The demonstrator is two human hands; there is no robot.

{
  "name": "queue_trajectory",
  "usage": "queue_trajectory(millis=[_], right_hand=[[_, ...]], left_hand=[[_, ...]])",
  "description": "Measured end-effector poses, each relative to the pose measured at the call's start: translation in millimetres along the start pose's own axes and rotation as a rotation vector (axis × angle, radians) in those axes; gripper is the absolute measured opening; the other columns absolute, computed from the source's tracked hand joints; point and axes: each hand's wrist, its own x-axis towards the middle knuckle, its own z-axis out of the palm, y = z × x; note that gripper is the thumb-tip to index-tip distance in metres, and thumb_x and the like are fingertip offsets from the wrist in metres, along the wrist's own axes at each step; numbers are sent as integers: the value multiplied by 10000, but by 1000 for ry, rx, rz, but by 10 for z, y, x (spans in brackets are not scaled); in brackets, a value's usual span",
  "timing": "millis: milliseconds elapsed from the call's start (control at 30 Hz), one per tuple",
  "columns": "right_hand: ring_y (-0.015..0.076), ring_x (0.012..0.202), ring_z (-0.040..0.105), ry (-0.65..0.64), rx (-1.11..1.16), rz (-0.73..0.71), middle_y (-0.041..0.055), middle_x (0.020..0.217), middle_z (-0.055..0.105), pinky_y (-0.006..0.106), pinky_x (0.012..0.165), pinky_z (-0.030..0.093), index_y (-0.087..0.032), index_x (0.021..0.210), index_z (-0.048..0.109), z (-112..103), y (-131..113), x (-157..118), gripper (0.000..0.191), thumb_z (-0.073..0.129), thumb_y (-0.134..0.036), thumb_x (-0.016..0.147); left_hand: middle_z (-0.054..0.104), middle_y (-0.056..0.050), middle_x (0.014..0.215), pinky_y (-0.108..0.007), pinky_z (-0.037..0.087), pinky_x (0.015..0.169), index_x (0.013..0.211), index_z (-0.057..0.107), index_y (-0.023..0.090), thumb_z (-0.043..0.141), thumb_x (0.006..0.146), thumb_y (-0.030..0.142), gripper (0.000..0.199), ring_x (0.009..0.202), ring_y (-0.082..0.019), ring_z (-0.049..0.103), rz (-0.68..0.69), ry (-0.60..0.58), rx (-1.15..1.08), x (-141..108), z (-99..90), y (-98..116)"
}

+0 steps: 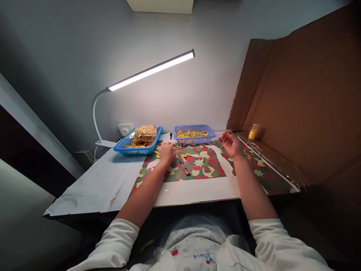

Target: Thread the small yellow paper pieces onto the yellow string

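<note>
My left hand [167, 152] rests low over the patterned table cover, back up and fingers curled. What its fingertips hold is hidden. Small yellow pieces [186, 154] lie just right of it, and a few more show at its left side. Raised at the right, my right hand [230, 145] has thumb and fingers pinched together on a thin yellowish thread [223, 142]. A faint strand crosses the cover between the two hands. Thread snips [184, 167] with reddish handles lie on the cover between my forearms, touched by neither hand.
A blue basket [120, 149] with bagged golden pieces stands at the back left. Behind my hands is a periwinkle basket [194, 140] of yellow stringy pieces. A lit lamp [152, 70] arches above. Cardboard [299, 94] walls the right side, near a yellow-filled bottle [253, 131].
</note>
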Motion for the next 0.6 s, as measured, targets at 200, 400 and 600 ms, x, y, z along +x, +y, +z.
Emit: queue_trajectory(millis=[200, 400, 600], right_hand=[[62, 550, 542, 36, -71, 29, -52, 614, 606, 225, 620, 503, -205, 698, 620, -53, 86, 47, 144, 739, -194, 618], [67, 549, 532, 41, -159, 68, -39, 624, 602, 218, 570, 470, -200, 718, 621, -35, 202, 51, 150, 725, -218, 611], [67, 567, 519, 17, -223, 143, -27, 642, 610, 211, 558, 429, -191, 699, 637, 23, 289, 10, 174, 738, -231, 564]], left_hand=[[607, -114, 1252, -438, 400, 948, 1127, 671, 208, 502, 855, 286, 330, 1184, -307, 474, 74, -97, 13, 67, 65, -199], [463, -71, 1442, -463, 290, 1098, 1283, 563, 257, 429, 902, 444, 445, 1337, -276, 387, 403, -292, -107, 94, 341, -110], [570, -154, 1263, -421, 400, 1009, 1221, 588, 153, 403, 914, 432, 454, 1180, -278, 516, 362, -230, -175, 136, 436, -151]])
